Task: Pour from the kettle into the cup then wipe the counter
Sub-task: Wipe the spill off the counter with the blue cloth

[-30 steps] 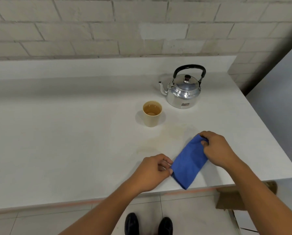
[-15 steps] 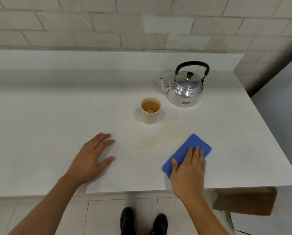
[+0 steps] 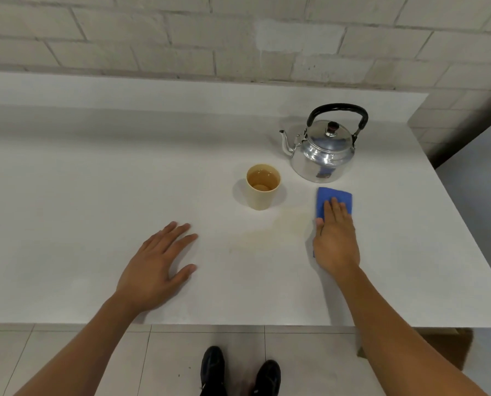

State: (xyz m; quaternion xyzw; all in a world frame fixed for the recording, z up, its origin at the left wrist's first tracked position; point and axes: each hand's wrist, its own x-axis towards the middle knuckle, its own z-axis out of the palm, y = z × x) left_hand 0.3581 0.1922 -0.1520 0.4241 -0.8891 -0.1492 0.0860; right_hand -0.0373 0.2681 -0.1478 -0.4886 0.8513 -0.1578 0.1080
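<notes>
A shiny metal kettle (image 3: pixel 322 151) with a black handle stands upright at the back right of the white counter (image 3: pixel 95 181), spout to the left. A tan cup (image 3: pixel 262 186) holding brownish liquid stands just left and in front of it. My right hand (image 3: pixel 335 238) lies flat, palm down, on a folded blue cloth (image 3: pixel 334 197), pressing it to the counter just in front of the kettle. Most of the cloth is hidden under the hand. My left hand (image 3: pixel 157 268) rests flat on the counter with fingers spread, holding nothing.
A faint yellowish stain (image 3: pixel 270 228) marks the counter between the cup and my right hand. A brick wall (image 3: pixel 181 38) runs behind. The counter's front edge is near my forearms; its right edge drops off beyond the kettle. A cardboard box (image 3: pixel 449 347) sits on the floor.
My right hand has pushed the blue cloth forward, from the front edge to just before the kettle. My left hand let go of the cloth earlier and stays flat at the left.
</notes>
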